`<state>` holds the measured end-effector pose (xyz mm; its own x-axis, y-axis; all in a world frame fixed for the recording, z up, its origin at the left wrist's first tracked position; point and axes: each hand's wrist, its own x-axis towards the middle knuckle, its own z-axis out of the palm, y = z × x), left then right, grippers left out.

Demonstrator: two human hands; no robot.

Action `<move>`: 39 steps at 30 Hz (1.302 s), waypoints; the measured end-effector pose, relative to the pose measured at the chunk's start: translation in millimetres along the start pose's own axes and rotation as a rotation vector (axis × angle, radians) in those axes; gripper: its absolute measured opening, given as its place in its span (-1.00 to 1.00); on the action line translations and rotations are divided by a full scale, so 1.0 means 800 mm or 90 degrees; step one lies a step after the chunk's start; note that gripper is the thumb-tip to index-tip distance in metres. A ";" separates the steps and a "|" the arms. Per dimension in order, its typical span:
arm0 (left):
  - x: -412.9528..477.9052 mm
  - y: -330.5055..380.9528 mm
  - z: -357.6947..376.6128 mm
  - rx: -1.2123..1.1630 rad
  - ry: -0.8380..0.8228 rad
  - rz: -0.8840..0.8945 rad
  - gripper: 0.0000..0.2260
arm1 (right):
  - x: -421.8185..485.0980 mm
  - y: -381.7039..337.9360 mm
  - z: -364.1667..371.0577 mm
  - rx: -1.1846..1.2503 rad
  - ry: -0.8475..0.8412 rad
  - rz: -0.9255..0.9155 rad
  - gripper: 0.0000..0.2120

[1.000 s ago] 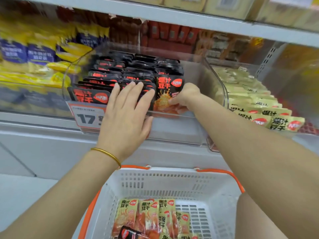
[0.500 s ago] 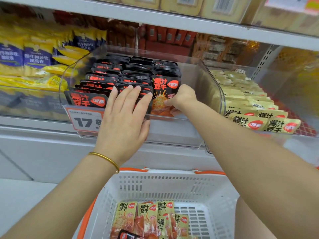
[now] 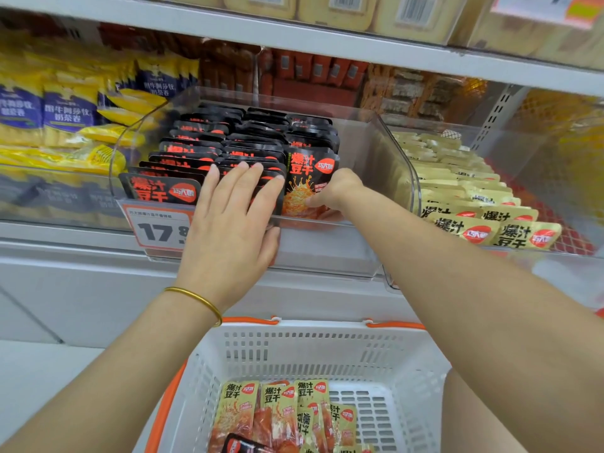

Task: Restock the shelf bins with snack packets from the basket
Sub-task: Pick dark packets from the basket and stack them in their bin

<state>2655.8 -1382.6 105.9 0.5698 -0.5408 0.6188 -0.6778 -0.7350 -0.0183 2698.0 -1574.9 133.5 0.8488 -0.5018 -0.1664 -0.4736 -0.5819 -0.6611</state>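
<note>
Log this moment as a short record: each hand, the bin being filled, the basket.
left hand: flat, fingers straight, pressing on the rows of black packets
right hand: grips an upright black packet at the bin's front right
clear bin: nearly full of black packets
basket: white, below the shelf, holds yellow packets

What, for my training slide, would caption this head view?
Right hand holds a black packet in the clear bin; left hand presses neighbouring packets.
</note>
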 end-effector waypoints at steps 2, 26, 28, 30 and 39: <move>0.000 0.000 0.000 -0.001 -0.005 0.001 -0.51 | 0.000 0.000 0.001 0.016 0.002 0.009 -0.56; -0.169 0.022 0.002 -0.055 -0.421 0.016 -0.64 | -0.183 0.157 0.138 -0.011 -0.238 -0.058 -0.77; -0.181 0.027 0.008 0.000 -0.517 0.039 -0.66 | -0.179 0.207 0.197 -0.150 -0.338 -0.039 -0.93; -0.179 0.026 0.016 0.040 -0.557 0.056 -0.64 | -0.179 0.241 0.251 -0.244 -0.393 -0.060 -0.79; -0.158 0.025 0.035 0.061 -0.642 0.095 -0.70 | -0.203 0.280 0.373 -0.429 -0.429 -0.099 -0.77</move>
<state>2583.5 -1340.2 5.4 0.6377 -0.6897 -0.3431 -0.7595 -0.6372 -0.1308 2524.4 -1432.6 -205.6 0.7706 -0.0383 -0.6361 -0.2022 -0.9613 -0.1872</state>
